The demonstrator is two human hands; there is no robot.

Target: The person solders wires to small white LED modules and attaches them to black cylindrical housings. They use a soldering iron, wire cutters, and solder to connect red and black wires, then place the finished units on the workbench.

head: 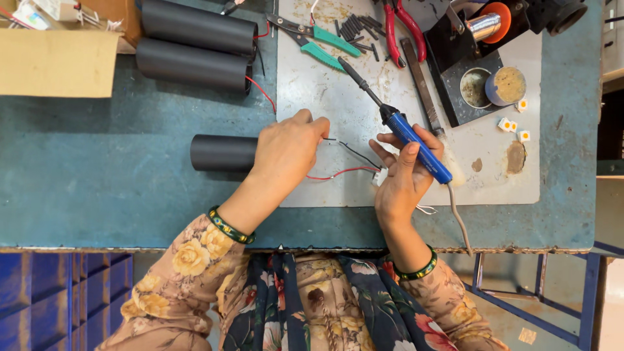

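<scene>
Closest to the lens, floral sleeves and a dark flowered scarf [312, 305], a green bangle on each wrist. Beyond them lies the grey work mat [403, 162] on the blue-green bench [97, 169], and everything here is placed off that mat.

The left hand [286, 153] sits over the mat's left edge, fingertips pinched together on the end of a thin black wire [354, 153]. Under that hand a black tube [221, 153] lies on its side, just off the mat's left edge, its near end covered by the hand.

The right hand [406, 172] is on the lower middle of the mat, fingers wrapped tight round the blue handle of a soldering iron [409, 136]. The iron's dark tip points up and left across the mat; its grey cord trails off the mat's lower edge. At the base of this hand's fingers a small white connector [379, 176] shows, with a red wire [338, 173] and the black one running left from it.

At the mat's top edge, green-handled cutters [322, 42], a scatter of short black sleeves [357, 29] and red-handled pliers [400, 26]. Top right, a black iron stand [455, 84] with a round tin. Right of centre, small white-and-yellow chips [510, 125]. Two more black tubes [195, 45] lie beyond the mat's top left corner, beside a cardboard box [58, 62].
</scene>
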